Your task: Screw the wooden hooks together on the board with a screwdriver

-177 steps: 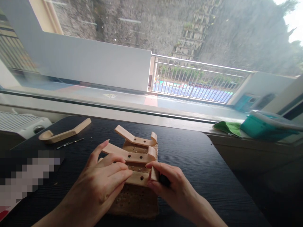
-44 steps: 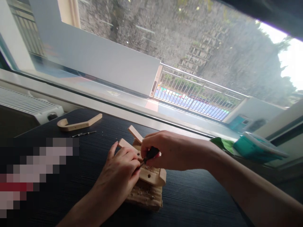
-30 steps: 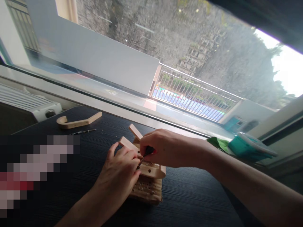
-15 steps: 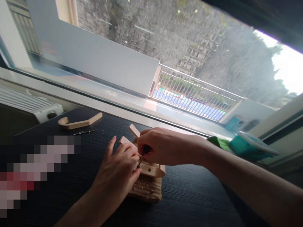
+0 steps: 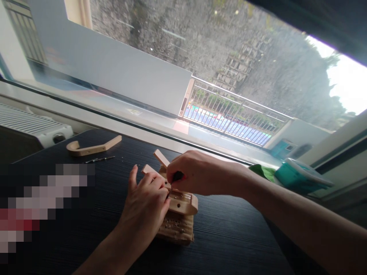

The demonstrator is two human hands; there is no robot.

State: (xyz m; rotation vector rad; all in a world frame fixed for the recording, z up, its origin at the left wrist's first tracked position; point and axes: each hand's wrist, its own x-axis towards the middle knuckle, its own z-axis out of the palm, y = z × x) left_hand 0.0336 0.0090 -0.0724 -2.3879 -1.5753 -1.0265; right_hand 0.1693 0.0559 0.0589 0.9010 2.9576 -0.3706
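Note:
A pale wooden hook piece (image 5: 183,203) with holes lies on a perforated wooden board (image 5: 175,229) on the dark table (image 5: 229,244). My left hand (image 5: 146,202) presses on the near hook piece, fingers curled over it. My right hand (image 5: 197,173) is closed around a small black-handled screwdriver (image 5: 176,177), its tip pointing down at the hook piece beside my left fingers. The ends of two more hook pieces (image 5: 158,156) stick out behind my hands.
A loose wooden hook (image 5: 91,146) and thin metal bits (image 5: 99,159) lie at the table's far left. A radiator (image 5: 31,128) stands left of the table. A teal box (image 5: 298,177) and a green cloth (image 5: 262,170) rest on the sill at right. A window runs along the back.
My right hand has brought the screwdriver over the hook piece and holds it against the wood. In the last half second both hands have barely shifted; the view moved slightly.

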